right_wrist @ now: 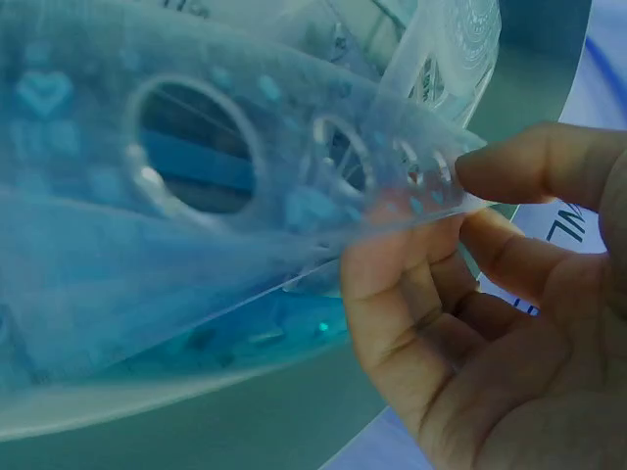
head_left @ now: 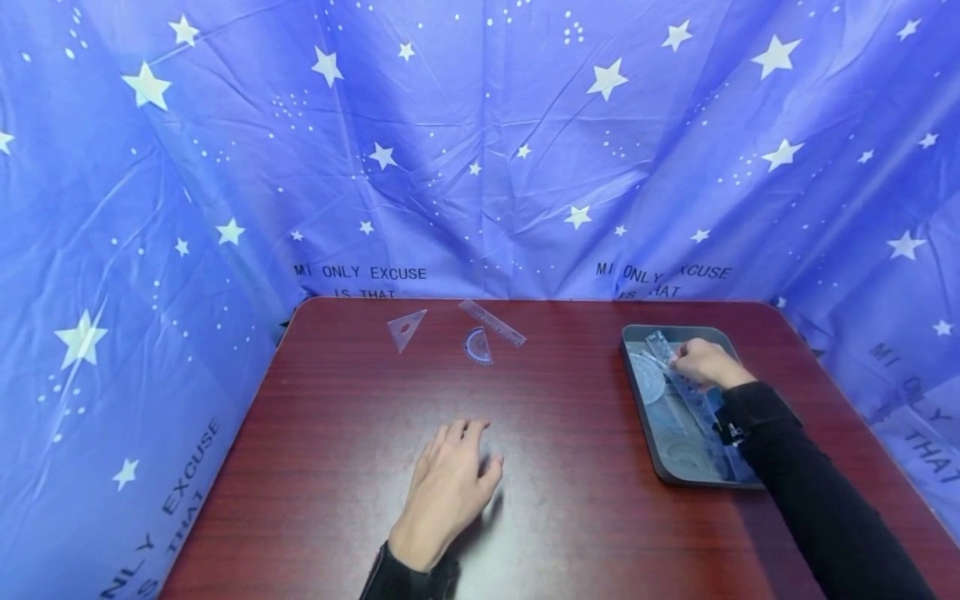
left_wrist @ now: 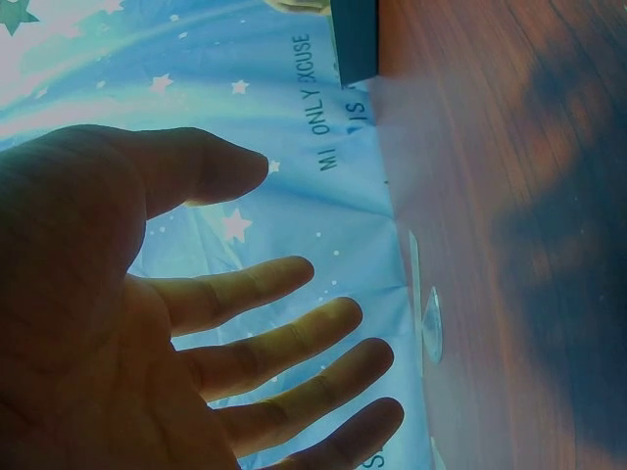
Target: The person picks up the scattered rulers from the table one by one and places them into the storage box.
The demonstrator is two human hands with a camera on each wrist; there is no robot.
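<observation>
My right hand (head_left: 708, 363) is over the grey tray (head_left: 654, 467) at the table's right. In the right wrist view, its thumb and fingers pinch the end of a clear bluish plastic ruler with round holes (right_wrist: 284, 211). Other clear pieces lie in the tray, among them a rounded one (head_left: 649, 379); the wrist and sleeve hide part of the tray. My left hand (head_left: 447, 487) holds nothing, its fingers spread above the table's near middle. Beyond it lie a clear set square (head_left: 397, 335), a protractor (head_left: 476, 347) and a short ruler (head_left: 495, 325).
The dark red wooden table (head_left: 337, 442) is bounded at the back and sides by a blue curtain (head_left: 487, 183) with white stars. The tray's raised walls stand near the table's right edge.
</observation>
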